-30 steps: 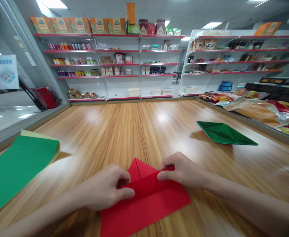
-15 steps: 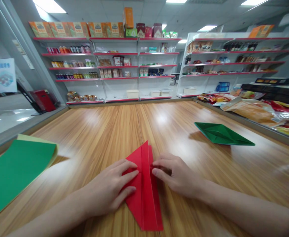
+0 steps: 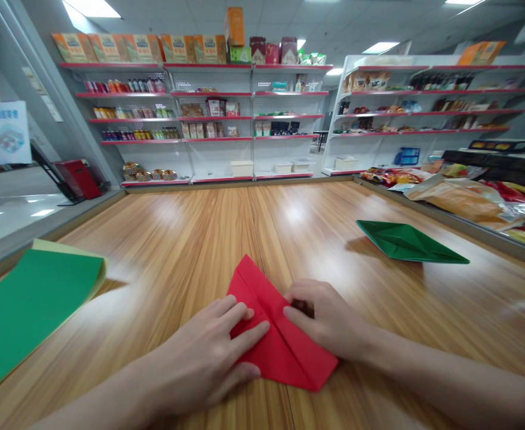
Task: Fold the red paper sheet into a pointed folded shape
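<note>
A red sheet of folded paper (image 3: 284,334) lies slantwise on the wooden table (image 3: 190,233), with creases running along its length. My left hand (image 3: 226,349) rests over its left part, fingers spread and pressing down on the surface. At the right edge of the paper, my right hand (image 3: 322,313) pinches it between thumb and curled fingers. Parts of the red paper under both hands are hidden.
A folded green paper boat shape (image 3: 412,242) sits at the right. On the left lie green paper sheets (image 3: 29,310) with a curled, yellowish edge. Snack packets (image 3: 463,200) line the right border, and stocked shelves (image 3: 212,119) stand beyond the table.
The red paper has turned counterclockwise, its far tip moving left and its near end right. It now shows a broader face. My left fingers reach a little further right over it.
</note>
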